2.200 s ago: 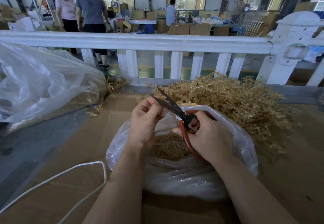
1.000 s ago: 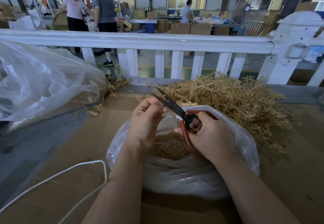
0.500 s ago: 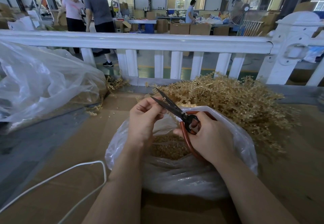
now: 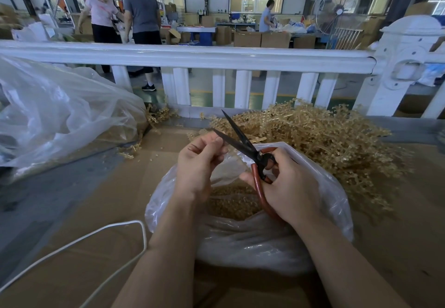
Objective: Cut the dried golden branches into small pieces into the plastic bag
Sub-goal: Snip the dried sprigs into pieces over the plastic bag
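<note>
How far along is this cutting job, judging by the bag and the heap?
Done: the clear plastic bag already holds a layer of small golden cut pieces. In hand: the right hand grips red-handled black scissors with blades open above the bag, while the left hand pinches something small at the blades; what it is cannot be told. Left: a large heap of uncut dried golden branches behind the bag.

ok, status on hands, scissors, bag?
Right hand grips scissors, blades apart. Left hand pinches something small at the lower blade tip. Bag open underneath, cut pieces inside. Nothing in the way.
</note>
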`<act>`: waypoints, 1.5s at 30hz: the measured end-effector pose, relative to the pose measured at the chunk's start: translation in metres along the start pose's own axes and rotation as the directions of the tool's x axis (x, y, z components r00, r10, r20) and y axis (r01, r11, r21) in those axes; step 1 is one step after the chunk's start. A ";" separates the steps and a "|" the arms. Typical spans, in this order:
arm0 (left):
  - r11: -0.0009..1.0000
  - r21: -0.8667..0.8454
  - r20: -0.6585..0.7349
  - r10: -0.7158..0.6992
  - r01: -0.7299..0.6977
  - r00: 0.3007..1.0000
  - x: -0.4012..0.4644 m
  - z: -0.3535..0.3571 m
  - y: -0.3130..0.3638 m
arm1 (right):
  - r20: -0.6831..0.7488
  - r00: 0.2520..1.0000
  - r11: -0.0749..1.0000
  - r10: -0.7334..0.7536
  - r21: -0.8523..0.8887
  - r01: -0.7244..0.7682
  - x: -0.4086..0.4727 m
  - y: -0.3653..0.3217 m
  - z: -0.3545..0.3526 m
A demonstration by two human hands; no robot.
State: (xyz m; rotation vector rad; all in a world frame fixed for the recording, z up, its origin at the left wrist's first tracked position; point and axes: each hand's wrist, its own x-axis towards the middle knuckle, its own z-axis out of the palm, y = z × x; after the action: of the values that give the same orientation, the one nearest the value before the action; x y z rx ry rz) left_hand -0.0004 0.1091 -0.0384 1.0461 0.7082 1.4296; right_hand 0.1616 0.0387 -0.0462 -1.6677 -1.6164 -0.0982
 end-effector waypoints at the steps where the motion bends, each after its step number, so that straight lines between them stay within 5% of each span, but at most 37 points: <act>1: 1.000 0.001 0.001 0.005 -0.005 1.000 0.000 0.000 -0.001 | -0.001 1.000 1.000 0.007 0.003 -0.007 0.000 0.001 0.000; 11: 0.989 0.124 0.035 0.072 -0.075 0.997 -0.002 0.003 -0.008 | 0.041 0.999 0.995 -0.002 -0.101 0.006 0.001 0.002 0.003; 22: 0.989 -0.009 0.131 -0.147 0.150 0.980 -0.006 0.004 0.004 | 0.011 1.000 0.992 0.025 -0.120 -0.024 0.001 0.002 0.005; 45: 0.984 -0.007 0.173 -0.175 0.179 0.969 -0.004 0.002 0.005 | -0.016 1.000 0.995 0.001 -0.095 -0.002 0.000 -0.003 -0.001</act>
State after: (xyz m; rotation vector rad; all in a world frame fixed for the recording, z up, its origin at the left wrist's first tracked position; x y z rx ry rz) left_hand -0.0008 0.1037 -0.0342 1.0482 0.6419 1.1760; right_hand 0.1594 0.0377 -0.0435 -1.7356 -1.6209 -0.1900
